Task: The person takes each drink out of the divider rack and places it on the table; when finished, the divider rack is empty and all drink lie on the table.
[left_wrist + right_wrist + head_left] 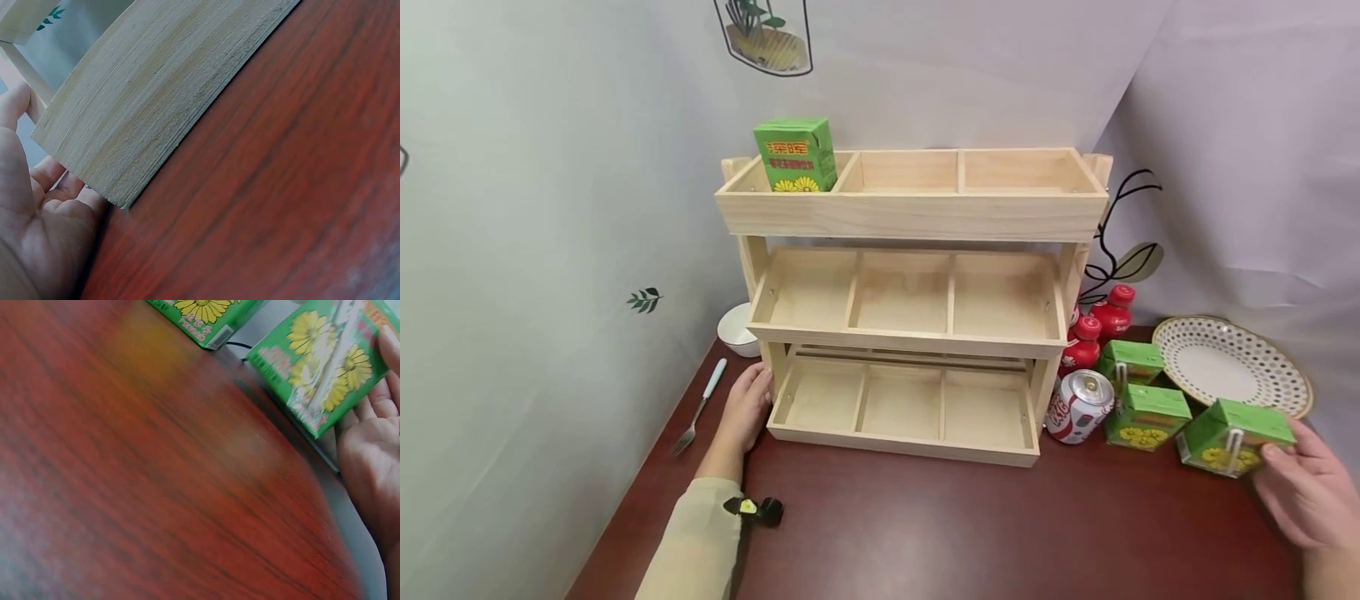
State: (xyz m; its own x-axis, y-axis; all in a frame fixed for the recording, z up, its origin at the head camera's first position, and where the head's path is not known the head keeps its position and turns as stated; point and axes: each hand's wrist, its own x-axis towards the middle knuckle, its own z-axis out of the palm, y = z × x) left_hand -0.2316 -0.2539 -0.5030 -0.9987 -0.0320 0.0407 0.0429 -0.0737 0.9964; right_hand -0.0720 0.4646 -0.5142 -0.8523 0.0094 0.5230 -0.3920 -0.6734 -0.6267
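Note:
My right hand [1311, 479] pinches a green drink carton [1234, 437] between thumb and fingers, at the right end of the table. A straw in clear wrap runs down the front of this carton, over yellow flowers, in the right wrist view. My left hand [748, 406] holds the lower left side of a three-tier wooden rack [917, 218]. In the left wrist view the thumb lies at the rack's post and the fingers pass partly out of sight behind the tray's end. Another green carton [795, 156] stands upright in the top tier's left compartment.
Right of the rack stand two more green cartons [1148, 415], a soda can [1079, 406] and red bottles [1081, 343]. A dotted plate [1217, 367] leans behind them. To the left are a white bowl [737, 332] and a fork [706, 400]. Pale cloth walls [535, 292] enclose the table.

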